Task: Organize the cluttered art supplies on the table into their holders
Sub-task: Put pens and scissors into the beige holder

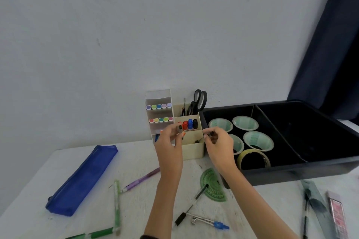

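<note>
Your left hand [168,142] pinches a dark-tipped marker [179,128], your right hand [220,142] pinches a small dark piece [211,133], both before the cream organizer [194,151].

Bare table [136,157] lies at the far left, between the pouch [81,180] and the rack [159,114], and in a strip just near the organizer [194,149]. The left hand [171,147], pinching a marker [179,128], and the right hand [220,146], pinching a small dark piece [211,133], block the organizer's near pockets from above. Scissors [200,101] stand tall in its far pocket. The bin [291,170] walls off the right, and tape rolls [258,140] fill its left half. Green pens [116,205], a pencil [141,180], a protractor [213,185] and a compass [207,221] litter the near table.
</note>
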Tool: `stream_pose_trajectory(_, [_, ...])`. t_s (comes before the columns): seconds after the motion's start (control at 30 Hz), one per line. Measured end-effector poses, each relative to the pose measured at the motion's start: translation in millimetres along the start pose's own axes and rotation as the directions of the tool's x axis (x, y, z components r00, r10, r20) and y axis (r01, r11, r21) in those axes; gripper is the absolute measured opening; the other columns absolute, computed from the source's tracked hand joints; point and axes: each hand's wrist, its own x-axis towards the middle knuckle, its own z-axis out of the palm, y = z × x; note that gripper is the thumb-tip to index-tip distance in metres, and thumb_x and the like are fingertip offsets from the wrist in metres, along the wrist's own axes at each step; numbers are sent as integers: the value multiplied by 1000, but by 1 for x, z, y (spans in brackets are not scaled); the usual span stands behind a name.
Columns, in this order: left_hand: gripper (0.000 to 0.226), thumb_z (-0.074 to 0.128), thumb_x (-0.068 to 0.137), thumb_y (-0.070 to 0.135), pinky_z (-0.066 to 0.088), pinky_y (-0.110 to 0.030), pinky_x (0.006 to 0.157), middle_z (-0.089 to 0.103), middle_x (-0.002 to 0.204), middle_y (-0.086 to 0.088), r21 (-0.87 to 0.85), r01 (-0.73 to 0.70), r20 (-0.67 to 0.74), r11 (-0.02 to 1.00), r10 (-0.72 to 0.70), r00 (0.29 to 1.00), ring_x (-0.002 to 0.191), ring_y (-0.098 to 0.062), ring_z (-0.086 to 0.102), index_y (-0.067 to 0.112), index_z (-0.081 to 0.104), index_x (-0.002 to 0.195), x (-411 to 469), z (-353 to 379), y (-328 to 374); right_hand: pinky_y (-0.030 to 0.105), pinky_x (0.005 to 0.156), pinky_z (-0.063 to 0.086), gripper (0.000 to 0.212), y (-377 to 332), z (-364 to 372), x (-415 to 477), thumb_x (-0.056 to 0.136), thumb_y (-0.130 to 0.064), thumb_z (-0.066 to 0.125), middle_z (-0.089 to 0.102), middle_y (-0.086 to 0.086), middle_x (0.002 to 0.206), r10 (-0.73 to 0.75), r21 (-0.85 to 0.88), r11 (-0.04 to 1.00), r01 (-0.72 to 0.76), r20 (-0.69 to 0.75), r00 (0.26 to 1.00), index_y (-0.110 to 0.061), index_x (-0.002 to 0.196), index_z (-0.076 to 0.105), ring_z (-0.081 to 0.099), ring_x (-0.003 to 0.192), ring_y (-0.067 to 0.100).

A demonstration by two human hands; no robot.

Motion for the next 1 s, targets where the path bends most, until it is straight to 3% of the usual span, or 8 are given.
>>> stream_pose_trajectory(0.2, [34,63,83,-5,46,-7,81,57,101,2,71,-94,52,993,90,995,90,-7,60,11,65,113,0,12,-10,5,66,41,18,4,0,2,92,-8,54,56,5,98,-13,-17,1000,13,-3,1000,-14,104,65,54,78,7])
stream_pose_trajectory(0.43, [36,60,83,-9,45,-5,82,59,103,3,106,-69,205,992,46,978,93,-8,61,10,63,113,-1,27,-25,6,61,44,16,0,-2,-2,81,-1,68,64,-4,79,13,137,991,1,-101,995,-9,95,64,57,66,-4])
stream_pose_trajectory(0.63, [36,59,85,-6,46,-17,94,65,113,-4,135,-5,323,991,-40,945,104,-14,62,6,62,118,-1,33,-37,0,64,42,17,3,1,1,84,-5,66,69,2,85,-23,-17,1000,22,-28,999,-7,100,72,59,70,1])
stream_pose_trajectory(0.77, [40,56,87,-7,37,-18,101,60,125,-6,184,-87,309,979,27,951,115,-11,51,5,56,125,-15,26,-37,16,69,44,30,3,1,3,81,-4,65,62,5,94,-98,-104,990,93,-46,994,-13,110,68,55,80,13])
stream_pose_trajectory(0.9, [33,60,87,-1,45,-19,89,59,113,7,173,-54,206,983,18,978,103,-4,54,12,63,117,-34,13,-32,24,68,45,19,-5,-3,-4,83,-5,64,57,0,92,-161,-79,986,147,-212,964,-17,98,68,55,80,14])
stream_pose_trajectory(1.0, [28,62,86,4,45,-8,75,60,108,8,153,22,201,988,-53,978,93,-6,59,18,65,110,-52,0,-31,15,62,42,17,-9,-8,-19,82,0,64,57,0,84,-292,-63,956,285,-248,924,-14,88,67,51,68,11])
